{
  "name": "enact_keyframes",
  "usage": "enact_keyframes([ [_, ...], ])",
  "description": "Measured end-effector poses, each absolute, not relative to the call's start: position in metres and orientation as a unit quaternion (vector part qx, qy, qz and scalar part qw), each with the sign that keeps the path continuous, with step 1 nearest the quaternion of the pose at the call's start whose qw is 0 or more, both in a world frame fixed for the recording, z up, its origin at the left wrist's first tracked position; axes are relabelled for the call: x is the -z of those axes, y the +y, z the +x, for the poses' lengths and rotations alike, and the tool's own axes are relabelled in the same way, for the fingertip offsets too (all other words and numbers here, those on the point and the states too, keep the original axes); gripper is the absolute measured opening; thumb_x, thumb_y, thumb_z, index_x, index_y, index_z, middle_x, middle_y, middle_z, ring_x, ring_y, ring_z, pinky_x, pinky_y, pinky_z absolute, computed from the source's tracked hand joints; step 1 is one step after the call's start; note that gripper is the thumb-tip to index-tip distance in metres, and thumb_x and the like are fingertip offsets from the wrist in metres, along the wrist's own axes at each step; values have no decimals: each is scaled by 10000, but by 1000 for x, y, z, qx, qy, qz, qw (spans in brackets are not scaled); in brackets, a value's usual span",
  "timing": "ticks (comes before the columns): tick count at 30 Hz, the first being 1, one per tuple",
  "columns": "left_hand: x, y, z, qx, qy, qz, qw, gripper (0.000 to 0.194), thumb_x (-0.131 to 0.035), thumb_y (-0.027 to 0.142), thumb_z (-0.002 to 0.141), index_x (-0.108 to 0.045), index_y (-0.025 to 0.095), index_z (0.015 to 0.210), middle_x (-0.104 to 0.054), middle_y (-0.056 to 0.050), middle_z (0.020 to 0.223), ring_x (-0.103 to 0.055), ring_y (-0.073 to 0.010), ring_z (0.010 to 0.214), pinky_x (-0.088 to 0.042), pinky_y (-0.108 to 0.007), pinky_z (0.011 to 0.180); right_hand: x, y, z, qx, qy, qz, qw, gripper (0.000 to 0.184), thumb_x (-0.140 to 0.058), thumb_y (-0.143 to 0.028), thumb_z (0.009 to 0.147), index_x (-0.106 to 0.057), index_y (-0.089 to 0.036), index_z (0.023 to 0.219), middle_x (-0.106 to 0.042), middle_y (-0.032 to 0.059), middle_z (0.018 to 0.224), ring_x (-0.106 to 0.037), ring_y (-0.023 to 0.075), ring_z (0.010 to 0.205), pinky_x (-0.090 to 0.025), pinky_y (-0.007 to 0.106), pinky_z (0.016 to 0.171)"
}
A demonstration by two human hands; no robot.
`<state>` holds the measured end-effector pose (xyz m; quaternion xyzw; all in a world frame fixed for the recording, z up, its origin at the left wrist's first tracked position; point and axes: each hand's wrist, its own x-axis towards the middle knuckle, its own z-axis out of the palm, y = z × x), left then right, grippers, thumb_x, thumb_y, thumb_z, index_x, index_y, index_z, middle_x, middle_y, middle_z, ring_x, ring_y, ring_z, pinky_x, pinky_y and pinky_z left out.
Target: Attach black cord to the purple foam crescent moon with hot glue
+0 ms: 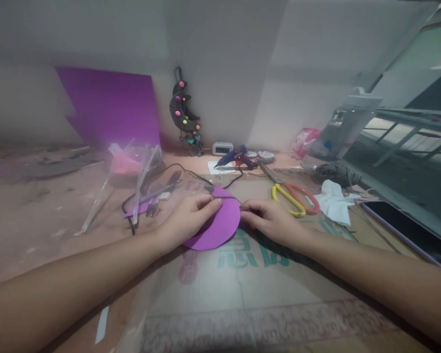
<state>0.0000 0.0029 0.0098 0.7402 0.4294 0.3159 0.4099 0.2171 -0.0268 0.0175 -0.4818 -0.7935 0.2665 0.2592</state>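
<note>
A purple foam disc (218,228) lies on a cardboard sheet (242,279) in front of me. My left hand (187,218) rests on the disc's left half, fingers pressed together along its upper edge. My right hand (266,218) pinches the disc's right rim with curled fingers. A thin dark wire (228,195) runs along the disc's top edge between the two hands.
Red-and-yellow scissors (294,196) lie just right of my right hand, beside white cloth (334,203). A blue glue gun (233,158) with a black cord sits behind. Clear glue sticks (139,191), a purple sheet (112,105), a moon ornament (183,115) and a tablet (407,228) surround.
</note>
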Motion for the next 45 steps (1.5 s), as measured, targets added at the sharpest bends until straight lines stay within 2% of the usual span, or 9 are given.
enact_keyframes([
  [3, -9, 4, 2, -326, 430, 727, 425, 369, -497, 453, 892, -495, 173, 653, -458, 43, 588, -419, -100, 522, -303, -223, 486, -26, -35, 221, -196, -822, -466, 262, 300, -443, -348, 960, -659, -174, 844, -660, 8, 711, -580, 129, 645, -402, 243, 593],
  [6, -11, 4, 3, -322, 429, 721, 439, 384, -501, 447, 887, -449, 178, 618, -420, 49, 557, -385, -97, 510, -282, -223, 479, -34, -44, 222, -60, -903, -380, 191, 295, -468, -382, 953, -668, -172, 904, -686, 42, 776, -593, 158, 697, -387, 277, 638],
  [12, -7, 4, 1, -317, 410, 735, 438, 406, -493, 490, 880, -466, 175, 624, -439, 39, 583, -412, -107, 544, -286, -221, 488, -53, -36, 236, 174, -913, -337, 153, 358, -464, -425, 945, -678, -170, 812, -659, 75, 707, -569, 191, 669, -352, 319, 638],
  [17, -3, 5, 2, -315, 404, 721, 467, 412, -494, 506, 873, -423, 185, 625, -397, 52, 564, -357, -98, 508, -247, -220, 457, -65, 9, 265, 111, -850, -487, 168, 252, -488, -343, 918, -685, -189, 950, -713, 90, 904, -628, 225, 802, -424, 326, 711],
  [20, -3, 5, 2, -310, 398, 715, 484, 390, -499, 496, 874, -435, 187, 646, -388, 55, 573, -343, -98, 508, -235, -221, 452, -65, 40, 270, 56, -829, -527, 181, 340, -525, -354, 888, -647, -168, 1146, -705, 118, 1065, -640, 267, 936, -461, 346, 767],
  [25, -2, 5, 2, -311, 399, 716, 481, 389, -498, 489, 876, -429, 188, 640, -392, 53, 583, -353, -101, 521, -258, -223, 470, -60, 84, 257, -18, -772, -615, 157, 446, -644, -355, 799, -629, -146, 1193, -679, 152, 1172, -638, 312, 992, -474, 336, 786],
  [32, 1, 7, 2, -305, 386, 719, 490, 369, -481, 469, 896, -449, 183, 665, -390, 57, 578, -347, -92, 503, -259, -219, 471, -32, 135, 246, -75, -747, -635, 185, 380, -648, -316, 786, -637, -86, 1088, -726, 156, 1004, -666, 239, 851, -472, 278, 706],
  [38, 1, 6, 2, -306, 383, 723, 487, 359, -485, 451, 896, -470, 172, 671, -389, 55, 596, -349, -91, 529, -263, -210, 487, -32, 128, 241, -103, -714, -647, 248, 388, -634, -343, 811, -606, -148, 1145, -730, 112, 1006, -681, 231, 844, -486, 278, 697],
  [45, -1, 5, 1, -305, 388, 724, 482, 357, -489, 452, 892, -469, 171, 672, -383, 52, 609, -341, -95, 548, -250, -213, 488, -58, 87, 236, -191, -681, -642, 296, 252, -532, -336, 902, -676, -129, 889, -749, 133, 928, -718, 199, 798, -530, 251, 675],
])
